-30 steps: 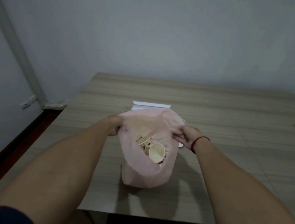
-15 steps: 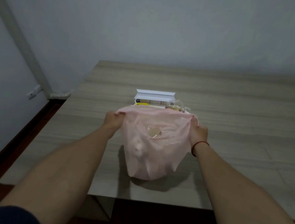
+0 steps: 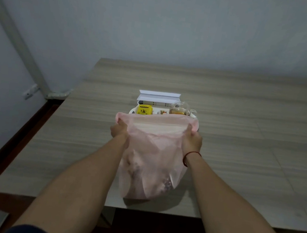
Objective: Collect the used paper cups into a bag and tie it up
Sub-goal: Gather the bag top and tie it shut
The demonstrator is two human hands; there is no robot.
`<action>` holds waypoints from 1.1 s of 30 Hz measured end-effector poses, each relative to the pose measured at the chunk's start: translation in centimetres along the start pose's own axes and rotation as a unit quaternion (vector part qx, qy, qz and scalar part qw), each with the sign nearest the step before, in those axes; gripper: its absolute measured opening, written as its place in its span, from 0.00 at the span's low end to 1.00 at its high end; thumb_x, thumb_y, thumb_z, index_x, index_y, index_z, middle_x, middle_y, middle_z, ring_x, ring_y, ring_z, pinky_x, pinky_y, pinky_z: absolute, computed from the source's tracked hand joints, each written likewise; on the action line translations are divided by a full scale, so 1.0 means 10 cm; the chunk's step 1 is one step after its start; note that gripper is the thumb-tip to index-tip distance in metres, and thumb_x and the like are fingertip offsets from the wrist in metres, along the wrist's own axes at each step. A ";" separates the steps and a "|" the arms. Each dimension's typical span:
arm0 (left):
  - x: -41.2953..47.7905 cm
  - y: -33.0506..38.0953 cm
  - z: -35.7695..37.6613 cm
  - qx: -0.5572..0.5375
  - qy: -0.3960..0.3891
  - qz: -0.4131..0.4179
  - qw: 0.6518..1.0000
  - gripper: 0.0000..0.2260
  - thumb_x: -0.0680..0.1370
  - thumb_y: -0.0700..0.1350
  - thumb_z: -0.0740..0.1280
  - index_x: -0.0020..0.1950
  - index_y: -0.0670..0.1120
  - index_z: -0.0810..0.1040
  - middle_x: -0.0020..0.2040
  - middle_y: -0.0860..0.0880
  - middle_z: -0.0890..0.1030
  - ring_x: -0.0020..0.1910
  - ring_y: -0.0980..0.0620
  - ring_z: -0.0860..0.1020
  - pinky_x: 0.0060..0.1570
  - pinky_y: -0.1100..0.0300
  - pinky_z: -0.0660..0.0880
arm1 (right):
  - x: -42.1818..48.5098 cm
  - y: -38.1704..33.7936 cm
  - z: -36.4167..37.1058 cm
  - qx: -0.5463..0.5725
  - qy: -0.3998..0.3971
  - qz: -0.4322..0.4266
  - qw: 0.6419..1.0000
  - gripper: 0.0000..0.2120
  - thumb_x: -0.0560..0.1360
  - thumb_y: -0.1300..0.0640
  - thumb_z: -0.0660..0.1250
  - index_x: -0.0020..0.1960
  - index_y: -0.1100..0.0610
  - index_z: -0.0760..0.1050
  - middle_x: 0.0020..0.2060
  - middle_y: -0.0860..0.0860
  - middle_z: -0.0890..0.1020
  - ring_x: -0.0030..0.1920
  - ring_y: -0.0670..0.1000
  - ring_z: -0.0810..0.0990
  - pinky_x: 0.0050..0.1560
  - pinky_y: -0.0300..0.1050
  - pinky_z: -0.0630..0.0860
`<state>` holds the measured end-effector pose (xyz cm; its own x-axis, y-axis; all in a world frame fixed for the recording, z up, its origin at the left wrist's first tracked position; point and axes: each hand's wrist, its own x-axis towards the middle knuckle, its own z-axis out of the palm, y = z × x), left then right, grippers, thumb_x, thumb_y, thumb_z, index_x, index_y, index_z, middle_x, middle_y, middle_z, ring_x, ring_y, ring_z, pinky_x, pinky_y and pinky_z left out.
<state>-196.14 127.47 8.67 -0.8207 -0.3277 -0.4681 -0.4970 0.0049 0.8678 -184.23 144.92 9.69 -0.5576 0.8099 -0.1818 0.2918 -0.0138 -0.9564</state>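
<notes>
At the 6 o'clock edge of the table (image 3: 241,145), held the pink bag (image 3: 151,166) upright by its stretched rim. Gripped that rim at 9 o'clock with the left hand (image 3: 119,129) and at 3 o'clock with the right hand (image 3: 192,140).

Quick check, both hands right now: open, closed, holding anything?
Left hand: closed, gripping the left side of the pink bag at its mouth.
Right hand: closed, gripping the bag's right side at its mouth.
</notes>
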 end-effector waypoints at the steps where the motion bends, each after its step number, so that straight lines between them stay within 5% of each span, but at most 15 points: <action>1: 0.01 0.02 -0.03 0.007 0.014 -0.011 1.000 0.24 0.81 0.55 0.57 0.64 0.37 0.75 0.62 0.39 0.79 0.60 0.39 0.78 0.62 0.47 0.75 | 0.05 -0.02 -0.02 0.042 0.022 0.028 0.998 0.21 0.80 0.47 0.57 0.31 0.56 0.67 0.27 0.50 0.69 0.34 0.54 0.71 0.30 0.42 0.66; 3: 0.06 0.05 -0.08 0.012 0.032 -0.017 0.999 0.25 0.80 0.57 0.57 0.64 0.38 0.74 0.62 0.39 0.79 0.60 0.39 0.78 0.62 0.46 0.75 | 0.13 -0.04 -0.05 0.148 0.040 0.102 0.983 0.17 0.80 0.45 0.56 0.42 0.56 0.72 0.35 0.50 0.75 0.38 0.53 0.75 0.37 0.41 0.72; 6: 0.09 0.08 -0.09 -0.007 0.035 -0.019 0.999 0.25 0.78 0.59 0.60 0.63 0.39 0.74 0.59 0.41 0.80 0.57 0.40 0.80 0.60 0.47 0.76 | 0.19 -0.07 -0.03 0.215 0.068 0.181 0.957 0.23 0.80 0.45 0.54 0.61 0.63 0.74 0.46 0.53 0.77 0.46 0.54 0.77 0.48 0.45 0.74; 10: 0.11 0.09 -0.06 -0.033 0.055 0.038 0.997 0.21 0.79 0.51 0.61 0.59 0.34 0.77 0.59 0.37 0.81 0.57 0.39 0.80 0.56 0.52 0.75 | 0.20 -0.18 -0.01 0.271 0.097 0.236 0.928 0.25 0.79 0.49 0.50 0.65 0.65 0.72 0.53 0.57 0.79 0.49 0.57 0.78 0.45 0.43 0.71; 14: 0.17 0.07 -0.20 0.076 0.077 0.159 0.981 0.17 0.82 0.43 0.57 0.54 0.29 0.78 0.55 0.32 0.80 0.55 0.36 0.79 0.52 0.50 0.73 | 0.27 -0.22 -0.14 0.289 0.091 0.225 0.926 0.21 0.77 0.51 0.51 0.59 0.61 0.74 0.56 0.57 0.79 0.49 0.57 0.78 0.43 0.42 0.73; 18: 0.11 0.12 -0.16 0.086 0.095 0.159 0.979 0.18 0.83 0.41 0.52 0.62 0.31 0.75 0.62 0.33 0.77 0.62 0.36 0.75 0.59 0.51 0.71 | 0.24 -0.16 -0.12 0.246 0.000 0.154 0.957 0.34 0.72 0.32 0.53 0.65 0.55 0.74 0.62 0.54 0.79 0.59 0.56 0.78 0.59 0.49 0.76; 21: 0.06 0.12 -0.04 0.057 0.070 0.126 0.988 0.20 0.83 0.44 0.51 0.65 0.34 0.75 0.64 0.35 0.76 0.64 0.37 0.75 0.62 0.50 0.70 | 0.07 0.00 -0.03 0.125 -0.022 0.079 0.989 0.47 0.64 0.20 0.46 0.74 0.46 0.64 0.71 0.52 0.71 0.70 0.57 0.70 0.71 0.58 0.66; 24: 0.03 0.09 -0.01 -0.003 -0.003 0.137 0.991 0.26 0.79 0.56 0.52 0.65 0.38 0.74 0.62 0.40 0.78 0.62 0.40 0.75 0.61 0.50 0.72 | -0.05 0.17 -0.02 0.044 -0.008 0.060 0.997 0.52 0.58 0.17 0.50 0.73 0.47 0.64 0.69 0.52 0.73 0.70 0.58 0.68 0.71 0.60 0.64; 26: 0.00 0.06 -0.04 0.014 -0.084 0.201 0.976 0.32 0.72 0.63 0.62 0.64 0.38 0.73 0.60 0.41 0.77 0.61 0.42 0.76 0.60 0.49 0.74 | -0.04 0.27 -0.01 -0.050 -0.012 0.019 0.999 0.47 0.60 0.20 0.60 0.66 0.53 0.72 0.61 0.54 0.79 0.65 0.58 0.73 0.68 0.58 0.69; 29: 0.12 -0.06 -0.07 0.232 -0.136 0.330 0.905 0.23 0.74 0.51 0.70 0.59 0.34 0.75 0.57 0.36 0.79 0.55 0.40 0.78 0.55 0.51 0.75 | 0.08 0.24 0.02 -0.076 0.021 -0.021 0.997 0.28 0.75 0.35 0.59 0.35 0.60 0.73 0.35 0.56 0.78 0.44 0.57 0.78 0.46 0.52 0.76; 31: 0.17 -0.06 -0.13 0.283 -0.107 0.396 0.867 0.17 0.80 0.44 0.61 0.45 0.30 0.78 0.45 0.30 0.80 0.42 0.40 0.78 0.39 0.56 0.65 | 0.15 0.15 -0.02 -0.001 0.084 0.030 0.996 0.25 0.80 0.42 0.54 0.36 0.61 0.70 0.35 0.56 0.75 0.42 0.56 0.75 0.42 0.47 0.70; 33: 0.17 0.02 -0.19 0.243 -0.057 0.358 0.900 0.20 0.82 0.42 0.57 0.41 0.27 0.77 0.41 0.28 0.79 0.38 0.38 0.77 0.36 0.55 0.59 | 0.20 0.11 -0.04 0.056 0.130 0.082 0.987 0.24 0.81 0.43 0.54 0.45 0.63 0.75 0.42 0.59 0.78 0.46 0.58 0.77 0.45 0.46 0.70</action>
<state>-197.04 125.12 8.35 -0.9895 0.0224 0.1431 0.1279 0.5986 0.7908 -184.70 146.72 8.40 -0.2883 0.9142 -0.2849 0.2654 -0.2096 -0.9411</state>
